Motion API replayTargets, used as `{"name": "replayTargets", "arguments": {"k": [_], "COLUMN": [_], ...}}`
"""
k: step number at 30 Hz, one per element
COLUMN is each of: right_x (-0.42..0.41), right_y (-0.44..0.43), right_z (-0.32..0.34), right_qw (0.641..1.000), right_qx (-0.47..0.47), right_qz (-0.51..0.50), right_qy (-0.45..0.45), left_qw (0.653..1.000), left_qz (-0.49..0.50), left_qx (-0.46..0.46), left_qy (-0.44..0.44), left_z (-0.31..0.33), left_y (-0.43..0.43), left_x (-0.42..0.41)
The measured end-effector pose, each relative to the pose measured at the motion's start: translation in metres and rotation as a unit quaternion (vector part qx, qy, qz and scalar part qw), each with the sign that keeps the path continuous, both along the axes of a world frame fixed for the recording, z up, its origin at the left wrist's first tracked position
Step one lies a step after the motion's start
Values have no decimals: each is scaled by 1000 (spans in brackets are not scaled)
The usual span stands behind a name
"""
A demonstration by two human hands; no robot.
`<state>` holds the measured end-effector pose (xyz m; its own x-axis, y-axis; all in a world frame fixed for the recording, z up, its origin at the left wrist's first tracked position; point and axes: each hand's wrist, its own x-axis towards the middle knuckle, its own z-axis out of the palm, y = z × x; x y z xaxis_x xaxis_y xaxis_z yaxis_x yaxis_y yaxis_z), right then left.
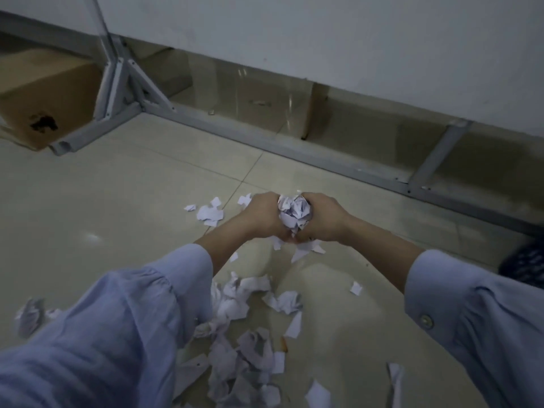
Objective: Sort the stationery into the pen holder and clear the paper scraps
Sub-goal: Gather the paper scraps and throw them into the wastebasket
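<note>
A crumpled wad of white paper scraps is squeezed between my two hands above the tiled floor. My left hand grips it from the left and my right hand from the right, fingers curled round it. Several loose torn scraps lie on the floor below and between my arms. More scraps lie just left of my left hand. No pen holder or stationery is in view.
A grey metal desk frame runs across the floor ahead, with a white panel above it. A cardboard box stands at the far left behind the frame leg. A dark patterned object shows at the right edge.
</note>
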<state>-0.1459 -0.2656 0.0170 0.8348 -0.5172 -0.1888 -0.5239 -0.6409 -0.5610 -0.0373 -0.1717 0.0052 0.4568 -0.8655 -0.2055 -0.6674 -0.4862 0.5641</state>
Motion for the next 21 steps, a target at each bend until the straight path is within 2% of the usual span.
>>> {"name": "replayTargets", "arguments": {"k": [8, 11, 21], "right_x": [-66, -91, -212], "right_y": [-44, -56, -103], "right_z": [47, 68, 158], "right_qw": [998, 997, 975], "right_qx": [-8, -16, -162], "right_qz": [-41, -47, -112], "right_qy": [-36, -56, -101], "left_qw": [997, 996, 973], "left_qz": [-52, -66, -146], "left_qx": [-27, -44, -131], "left_qy": [-51, -41, -124], "left_z": [52, 73, 166], "left_y": [-53, -69, -138], "left_x": [-60, -82, -192]}}
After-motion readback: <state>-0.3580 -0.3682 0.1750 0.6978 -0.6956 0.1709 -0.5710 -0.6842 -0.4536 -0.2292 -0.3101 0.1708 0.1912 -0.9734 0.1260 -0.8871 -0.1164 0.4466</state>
